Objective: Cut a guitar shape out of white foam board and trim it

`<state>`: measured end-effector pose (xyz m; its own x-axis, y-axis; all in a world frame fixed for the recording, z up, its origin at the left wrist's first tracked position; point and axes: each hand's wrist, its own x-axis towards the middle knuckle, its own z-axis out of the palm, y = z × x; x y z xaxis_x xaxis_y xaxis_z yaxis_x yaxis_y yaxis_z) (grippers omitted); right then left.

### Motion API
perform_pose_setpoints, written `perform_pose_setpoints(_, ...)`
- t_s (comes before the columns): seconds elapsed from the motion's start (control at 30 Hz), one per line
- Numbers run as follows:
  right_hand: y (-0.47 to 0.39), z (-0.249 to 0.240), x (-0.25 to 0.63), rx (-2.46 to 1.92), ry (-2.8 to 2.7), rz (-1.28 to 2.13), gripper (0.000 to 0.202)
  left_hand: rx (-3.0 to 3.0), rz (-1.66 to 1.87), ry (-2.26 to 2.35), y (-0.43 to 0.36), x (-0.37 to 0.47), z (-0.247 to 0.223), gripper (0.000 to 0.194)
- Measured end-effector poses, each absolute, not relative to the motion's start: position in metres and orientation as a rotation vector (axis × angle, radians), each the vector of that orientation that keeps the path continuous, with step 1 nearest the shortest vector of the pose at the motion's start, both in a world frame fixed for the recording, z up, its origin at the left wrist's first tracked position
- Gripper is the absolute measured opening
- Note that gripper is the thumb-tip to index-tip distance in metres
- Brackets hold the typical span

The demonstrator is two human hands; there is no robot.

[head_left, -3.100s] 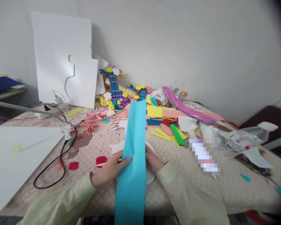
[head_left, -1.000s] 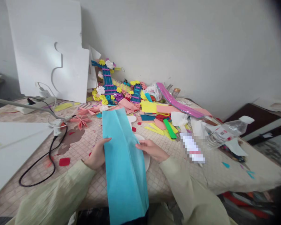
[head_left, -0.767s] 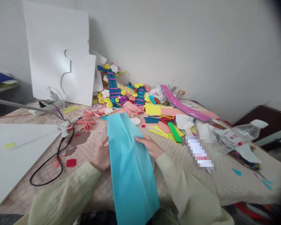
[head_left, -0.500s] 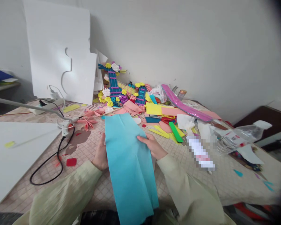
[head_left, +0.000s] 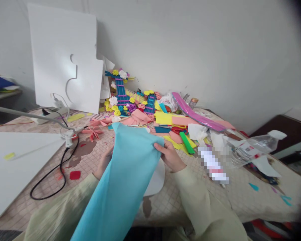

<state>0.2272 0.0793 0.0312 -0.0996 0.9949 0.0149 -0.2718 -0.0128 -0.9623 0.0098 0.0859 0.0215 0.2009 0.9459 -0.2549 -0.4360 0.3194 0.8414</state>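
Note:
A long light-blue sheet (head_left: 125, 174) hangs between my hands and runs down toward my lap at the lower left. My right hand (head_left: 171, 154) pinches its upper right corner, thumb on top. At the sheet's left edge is my left hand (head_left: 104, 162), partly behind the material; its fingertips are hidden. A white rounded piece (head_left: 157, 179) lies on the table beneath the sheet, partly covered by it.
Paper flowers and blue strips (head_left: 121, 90) are piled at the back. A green strip (head_left: 187, 143), red scissors (head_left: 179, 129) and a plastic bottle (head_left: 257, 149) lie to the right. On the left are a black cable (head_left: 61, 164) and a white board (head_left: 17, 167).
The sheet's lower end has swung to the left, and its upper right corner has moved right with my right hand. My left hand has shifted slightly left. More of the white piece shows.

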Motion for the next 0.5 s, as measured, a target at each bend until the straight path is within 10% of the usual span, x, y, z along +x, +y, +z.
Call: perform_pose_setpoints(0.5,0.116,0.029,0.276,-1.168,-1.287,1.320,0.028,1.400,1.146,1.255,0.117,-0.039,0.050,0.063)
